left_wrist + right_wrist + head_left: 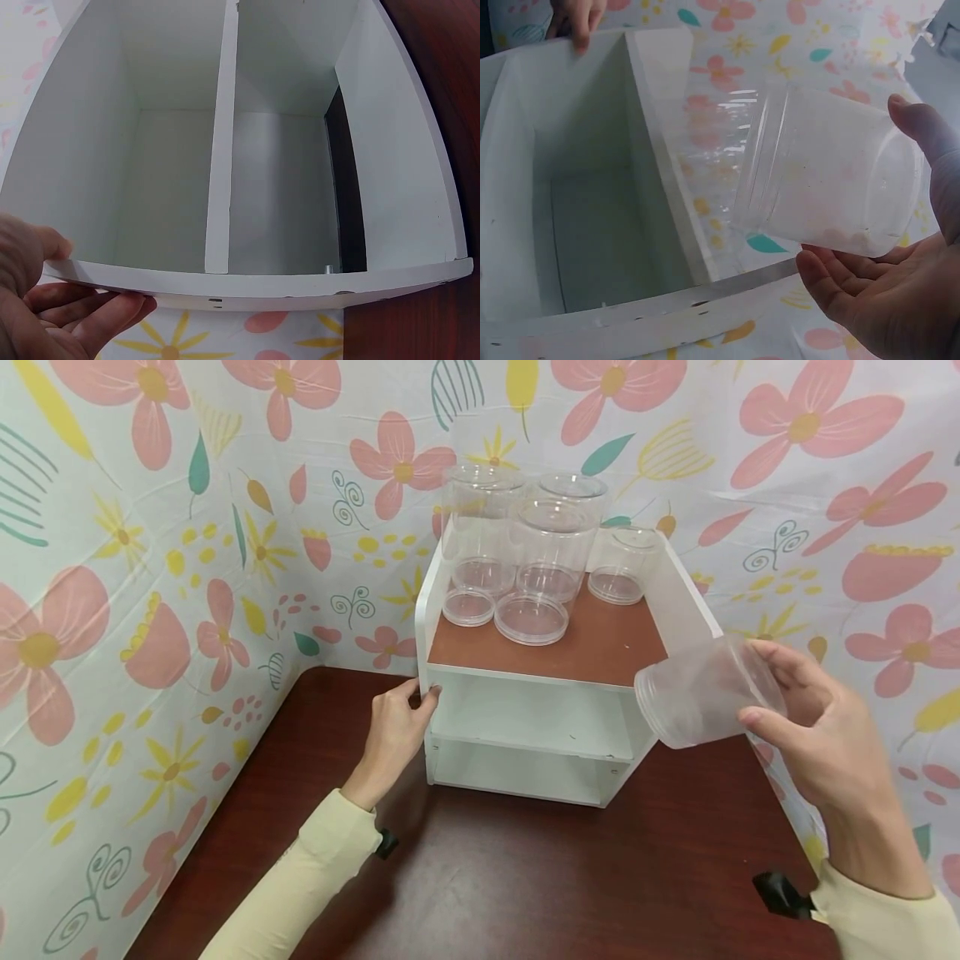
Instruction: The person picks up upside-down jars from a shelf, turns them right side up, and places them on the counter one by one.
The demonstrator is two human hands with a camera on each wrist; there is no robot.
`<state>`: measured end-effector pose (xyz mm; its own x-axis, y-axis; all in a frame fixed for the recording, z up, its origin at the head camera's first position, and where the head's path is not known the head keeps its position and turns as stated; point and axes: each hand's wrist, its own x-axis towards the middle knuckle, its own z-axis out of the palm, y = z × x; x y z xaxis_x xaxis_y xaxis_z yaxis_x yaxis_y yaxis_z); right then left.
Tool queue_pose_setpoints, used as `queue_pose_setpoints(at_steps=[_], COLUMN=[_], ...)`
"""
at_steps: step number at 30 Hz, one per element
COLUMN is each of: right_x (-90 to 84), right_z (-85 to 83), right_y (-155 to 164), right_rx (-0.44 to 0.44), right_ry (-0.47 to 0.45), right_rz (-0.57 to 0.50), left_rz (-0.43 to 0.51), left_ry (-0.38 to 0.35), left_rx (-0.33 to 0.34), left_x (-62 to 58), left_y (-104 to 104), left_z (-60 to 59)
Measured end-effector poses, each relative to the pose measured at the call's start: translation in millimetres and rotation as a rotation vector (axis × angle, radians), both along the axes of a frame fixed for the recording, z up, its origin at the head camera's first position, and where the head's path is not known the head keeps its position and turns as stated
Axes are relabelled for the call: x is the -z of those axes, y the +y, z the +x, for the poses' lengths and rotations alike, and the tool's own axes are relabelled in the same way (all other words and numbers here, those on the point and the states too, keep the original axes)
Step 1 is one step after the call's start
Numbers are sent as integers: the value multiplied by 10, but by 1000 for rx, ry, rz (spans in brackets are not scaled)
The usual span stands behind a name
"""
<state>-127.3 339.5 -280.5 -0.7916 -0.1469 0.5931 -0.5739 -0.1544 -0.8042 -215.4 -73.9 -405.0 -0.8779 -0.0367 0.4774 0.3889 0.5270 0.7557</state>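
Note:
A small white shelf unit (607, 647) with a brown top board stands on the table. My left hand (397, 731) grips its left side panel by the front edge, thumb inside and fingers outside, as the left wrist view shows. Beside the unit's right panel, my right hand (840, 743) holds a clear plastic jar (701, 693) by its base end. That jar lies tilted in the air, its ridged rim pointing left toward the unit. Several clear jars stand on the brown board: a cluster with a front jar (547, 568) at the left, and a lower jar (624, 564) at the back right.
Dark reddish-brown table (525, 868) lies under and in front of the unit. Its two compartments face me, split by a white middle board (221, 150). Flower-patterned cloth (247, 527) hangs behind and on both sides. Raised side panels flank the brown top.

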Motion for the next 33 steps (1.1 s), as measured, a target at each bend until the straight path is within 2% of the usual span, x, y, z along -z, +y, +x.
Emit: queue_pose_setpoints(at_steps=[5, 15, 23, 33], right_x=[133, 370, 595, 867], right_z=[65, 202, 221, 243], right_y=[41, 22, -18, -123], right_rx=[-23, 81, -42, -20], right_ry=[-17, -110, -124, -206], right_rz=[0, 109, 91, 110], left_rz=[2, -1, 2, -2], left_ry=[5, 10, -11, -3], left_rx=[13, 10, 9, 1], left_x=[2, 0, 15, 17], left_y=[6, 4, -5, -9], left_z=[-13, -8, 0, 4])
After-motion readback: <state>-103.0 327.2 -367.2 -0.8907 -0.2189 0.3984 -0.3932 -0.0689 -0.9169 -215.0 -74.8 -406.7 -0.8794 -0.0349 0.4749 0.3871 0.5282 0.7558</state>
